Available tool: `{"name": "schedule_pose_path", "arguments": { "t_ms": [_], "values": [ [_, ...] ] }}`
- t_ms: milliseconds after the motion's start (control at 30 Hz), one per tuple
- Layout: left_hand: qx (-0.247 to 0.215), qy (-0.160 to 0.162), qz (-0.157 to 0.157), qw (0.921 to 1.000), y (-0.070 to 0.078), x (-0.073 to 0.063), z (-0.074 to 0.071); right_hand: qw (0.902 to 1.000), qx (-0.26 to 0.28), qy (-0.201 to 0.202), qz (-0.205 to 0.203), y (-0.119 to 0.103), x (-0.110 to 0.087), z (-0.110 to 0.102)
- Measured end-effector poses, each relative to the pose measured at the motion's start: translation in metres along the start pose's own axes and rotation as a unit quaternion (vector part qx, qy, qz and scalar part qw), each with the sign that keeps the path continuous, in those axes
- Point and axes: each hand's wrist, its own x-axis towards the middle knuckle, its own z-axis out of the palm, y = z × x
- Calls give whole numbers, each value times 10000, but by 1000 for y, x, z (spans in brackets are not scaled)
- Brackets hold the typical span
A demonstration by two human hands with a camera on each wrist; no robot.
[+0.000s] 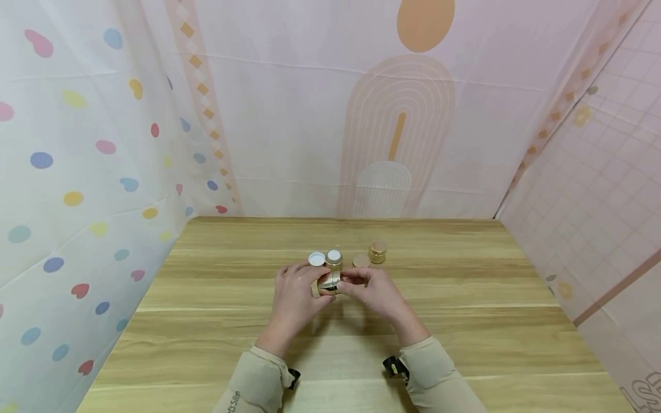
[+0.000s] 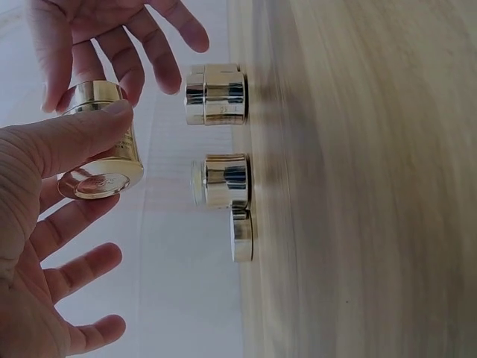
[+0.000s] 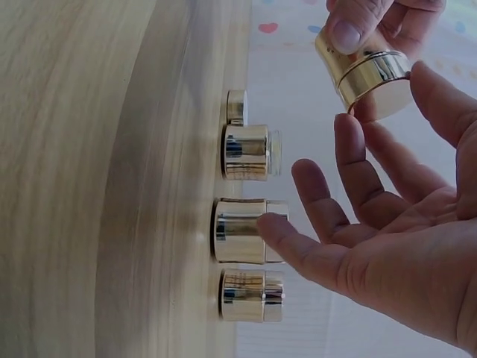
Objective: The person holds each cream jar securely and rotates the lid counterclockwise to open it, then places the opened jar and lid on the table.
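A gold cosmetic jar (image 3: 339,60) lies tilted in the air above the table. My left hand (image 1: 294,289) grips its body, the thumb along one side and fingers beneath. At the jar's other end, my right hand (image 1: 374,291) pinches the rim of its gold lid (image 3: 373,74) between thumb and fingertips, with the other fingers spread. Behind the hands stands an uncapped gold jar (image 1: 334,259) with a white top. Beside it on the left rests a loose gold lid (image 1: 317,259), its white inside facing up.
Two capped gold jars, a nearer one (image 1: 361,261) and a farther one (image 1: 378,252), stand right of the uncapped jar. All rest on a wood-grain table (image 1: 232,246). Patterned cloth (image 1: 279,126) hangs behind the table and along both sides.
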Motion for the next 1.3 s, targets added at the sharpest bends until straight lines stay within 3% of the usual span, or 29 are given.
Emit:
{"name": "schedule_pose_path", "arguments": {
  "t_ms": [400, 633, 967, 1300],
  "values": [
    [-81, 44, 31, 10000, 1, 0, 0, 9999, -106, -3, 102, 0, -1, -1],
    [2, 85, 142, 9999, -2, -1, 1, 9997, -163, -178, -82, -1, 1, -1],
    [101, -235, 129, 9996, -2, -5, 2, 9991, -136, -353, -204, 1, -1, -3],
    [131, -76, 236, 9996, 1, -9, 1, 9991, -345, -234, -114, 1, -5, -1]
  ]
}}
